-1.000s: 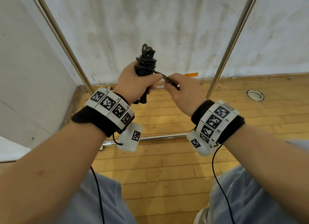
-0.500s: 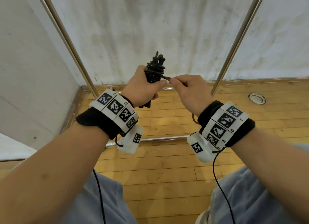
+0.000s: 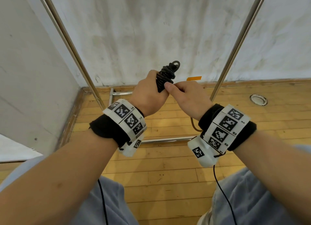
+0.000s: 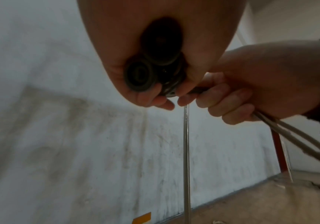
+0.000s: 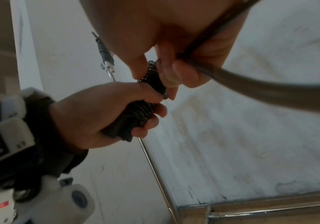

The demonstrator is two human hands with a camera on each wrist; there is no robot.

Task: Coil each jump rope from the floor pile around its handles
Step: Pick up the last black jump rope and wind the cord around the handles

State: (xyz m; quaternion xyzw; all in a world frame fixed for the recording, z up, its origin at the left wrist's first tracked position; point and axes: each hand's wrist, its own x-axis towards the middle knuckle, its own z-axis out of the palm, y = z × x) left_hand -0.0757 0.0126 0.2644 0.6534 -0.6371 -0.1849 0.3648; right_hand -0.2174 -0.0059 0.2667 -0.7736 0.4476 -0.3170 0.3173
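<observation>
Head view: white scuffed wall [image 3: 151,31] fills the top, wooden floor [image 3: 168,166] below, two slanted metal poles [image 3: 67,40] rising at 11 and 1 o'clock, a round floor fitting [image 3: 258,99] at 3 o'clock, an orange tape strip [image 3: 194,78] at the wall base just right of the hands; both forearms wear black wristbands with white marker tags. Left hand [image 3: 148,97] is wrapped around the paired black handles of the jump rope [image 3: 165,76], held up in front of the wall near frame centre, coils wound tight around the handles' upper part, a loop end sticking out on top. Right hand [image 3: 186,97] touches the bundle at its 4 o'clock side, thumb and fingers pinching the loose rope right by the coils. Only the left wrist view shows the two round handle butts [image 4: 149,63] end-on inside the left fist, plus two strands of rope trailing out of the right fist toward 4 o'clock. Only the right wrist view shows the ribbed handle grips [image 5: 134,119] under the left fingers [image 5: 151,122] and the free rope [image 5: 251,87] sweeping from the right palm out to 3 o'clock, blurred close to the lens
</observation>
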